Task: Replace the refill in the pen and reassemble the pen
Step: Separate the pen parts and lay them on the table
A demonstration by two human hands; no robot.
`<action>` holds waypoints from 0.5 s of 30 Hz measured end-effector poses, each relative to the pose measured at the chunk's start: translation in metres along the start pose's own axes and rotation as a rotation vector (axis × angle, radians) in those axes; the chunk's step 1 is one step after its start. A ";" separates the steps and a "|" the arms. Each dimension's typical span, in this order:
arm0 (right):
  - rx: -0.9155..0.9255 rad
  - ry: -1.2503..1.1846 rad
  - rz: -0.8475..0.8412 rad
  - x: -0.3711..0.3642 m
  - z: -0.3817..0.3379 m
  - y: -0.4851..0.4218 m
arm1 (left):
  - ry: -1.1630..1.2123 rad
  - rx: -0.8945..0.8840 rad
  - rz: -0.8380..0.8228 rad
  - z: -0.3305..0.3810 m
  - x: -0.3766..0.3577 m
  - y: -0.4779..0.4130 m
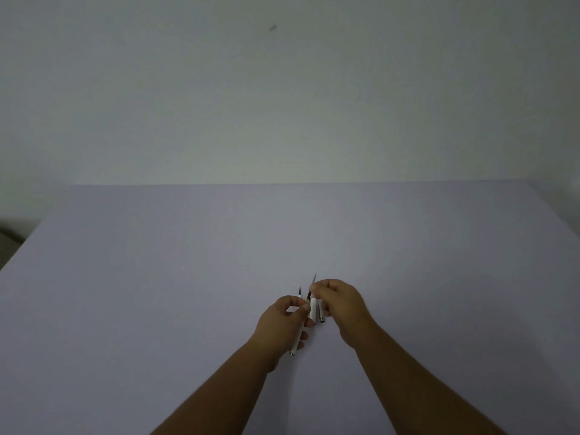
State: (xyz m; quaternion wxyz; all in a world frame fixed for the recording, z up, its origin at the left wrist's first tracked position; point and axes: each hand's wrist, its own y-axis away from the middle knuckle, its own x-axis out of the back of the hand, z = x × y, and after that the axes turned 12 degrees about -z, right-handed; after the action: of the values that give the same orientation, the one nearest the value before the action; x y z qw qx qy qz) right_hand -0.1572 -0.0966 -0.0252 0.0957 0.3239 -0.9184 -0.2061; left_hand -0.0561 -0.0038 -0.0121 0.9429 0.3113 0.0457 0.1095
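The left hand's fingers (pixel 302 307) are pinched round a white pen barrel (pixel 297 340), thumb against fingertips near its upper part. A thin dark refill (pixel 300 291) tip sticks up past those fingers, away from the person; the barrel's lower end pokes out below the palm, toward the person. The left hand (pixel 282 321) is curled, knuckles leftward, its forearm running down and left to the frame's bottom edge.

Just right of it, the right hand's fingers (pixel 317 290) are closed on a second thin refill (pixel 314 279) whose point rises above the fingertips. Below these fingers, between the two hands, hang a short white pen piece (pixel 313 310) and a dark slim piece (pixel 321 313) beside it; whether the right hand grips them or only the refill I cannot tell. The right hand (pixel 340 304) is curled, back upward, wrist bent, forearm running down and right.

Both hands hover close together, nearly touching, above the plain pale table (pixel 157 277). A bare wall (pixel 282 89) stands beyond it.
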 end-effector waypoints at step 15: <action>-0.147 0.695 0.108 0.030 0.032 -0.029 | 0.102 0.105 0.075 -0.023 0.020 -0.012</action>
State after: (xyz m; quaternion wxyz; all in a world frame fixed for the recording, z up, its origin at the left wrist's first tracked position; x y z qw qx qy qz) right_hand -0.1743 -0.1256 -0.0657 0.4361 0.3179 -0.8295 -0.1440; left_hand -0.0382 0.0051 -0.0378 0.9170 0.3557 0.0875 0.1580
